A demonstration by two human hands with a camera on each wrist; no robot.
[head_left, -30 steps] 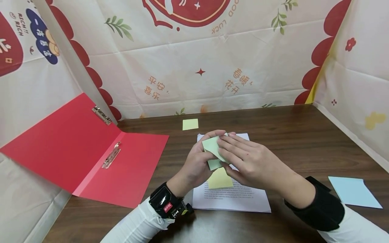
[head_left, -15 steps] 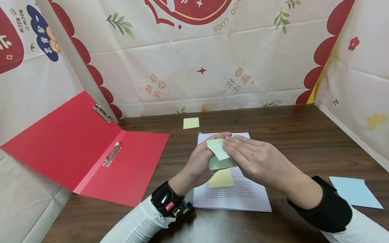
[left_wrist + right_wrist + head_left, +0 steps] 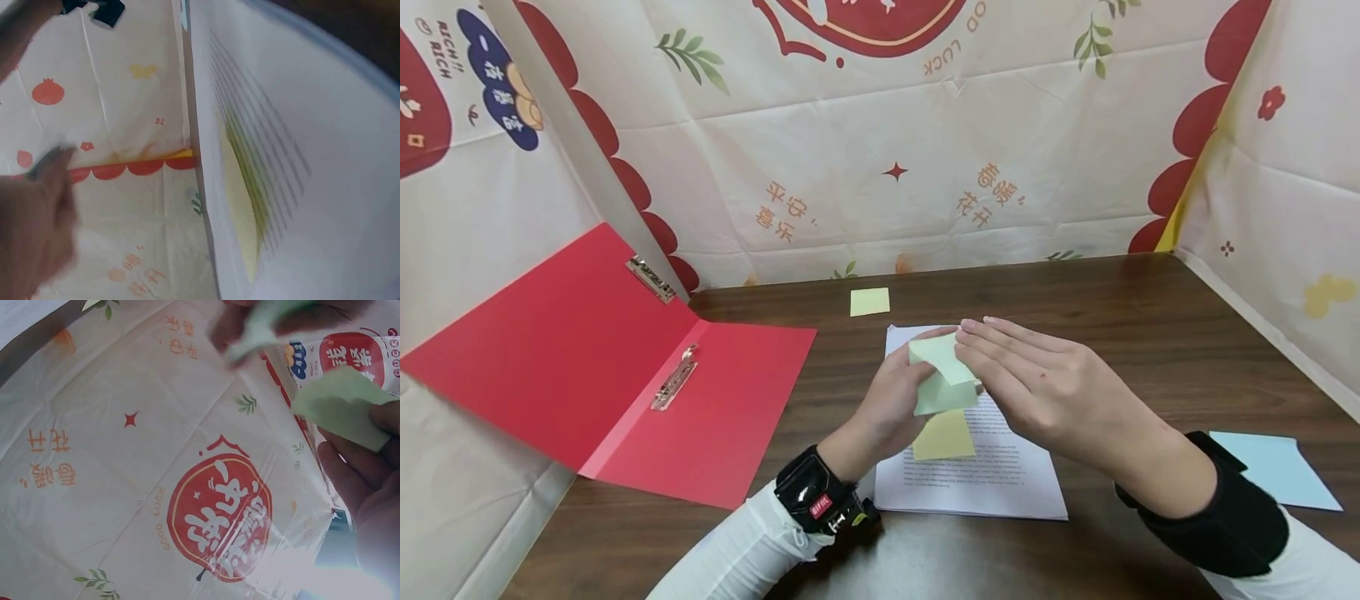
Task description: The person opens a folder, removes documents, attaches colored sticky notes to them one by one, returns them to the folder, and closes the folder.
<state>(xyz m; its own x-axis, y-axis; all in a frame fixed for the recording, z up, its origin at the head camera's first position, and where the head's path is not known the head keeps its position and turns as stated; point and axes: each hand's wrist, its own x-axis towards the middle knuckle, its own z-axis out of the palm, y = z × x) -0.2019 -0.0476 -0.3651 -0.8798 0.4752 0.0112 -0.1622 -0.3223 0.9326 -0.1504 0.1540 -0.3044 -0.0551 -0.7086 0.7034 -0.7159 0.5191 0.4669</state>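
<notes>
Back cloth [image 3: 857, 133]: GOOD LUCK; 平安喜乐 in orange
Left cloth [image 3: 467, 225]: RICH!!, RICH
Printed sheets [image 3: 1000, 487]: lines too small to read
Left wristband [image 3: 797, 485]: red label, letters unclear

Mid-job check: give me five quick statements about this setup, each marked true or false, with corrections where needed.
1. The left hand holds pale green paper. True.
2. The red folder lies closed. False: the folder is open.
3. A yellow note lies on the printed pages. True.
4. A blue sheet lies on the table, right of the printed pages. True.
5. The right hand rests flat on the table. False: the right hand is raised, pinching pale green paper.
</notes>
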